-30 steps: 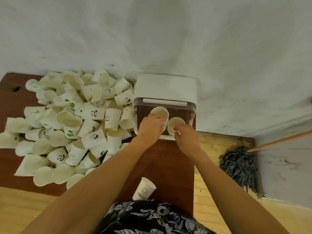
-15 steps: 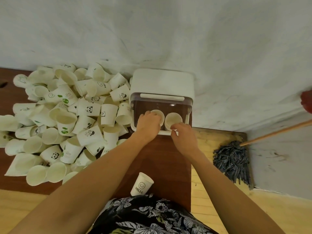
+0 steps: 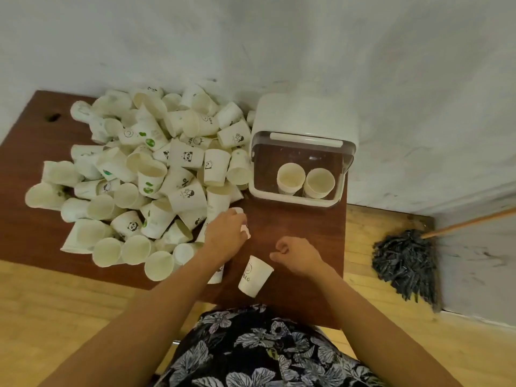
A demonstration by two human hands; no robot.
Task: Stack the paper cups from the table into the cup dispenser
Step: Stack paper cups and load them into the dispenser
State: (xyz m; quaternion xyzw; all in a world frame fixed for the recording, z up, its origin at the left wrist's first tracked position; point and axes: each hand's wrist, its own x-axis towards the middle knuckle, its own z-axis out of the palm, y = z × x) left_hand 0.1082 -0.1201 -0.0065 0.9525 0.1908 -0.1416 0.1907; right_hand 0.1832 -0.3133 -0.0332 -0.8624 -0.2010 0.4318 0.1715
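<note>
Beside cup pile [image 3: 145, 174], left hand [image 3: 226, 233] grips white cup [image 3: 242, 219]. Right hand [image 3: 298, 254] loosely curled, holds nothing. Two cup stacks [image 3: 305, 180] inside dispenser [image 3: 307, 118].

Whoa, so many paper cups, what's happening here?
A person is loading loose paper cups into a white cup dispenser on a brown table. Two cup stacks stand in its clear compartment. The left hand grips a cup at the edge of the big pile. The right hand is loosely curled and holds nothing, beside a lone "HELLO" cup.
</note>
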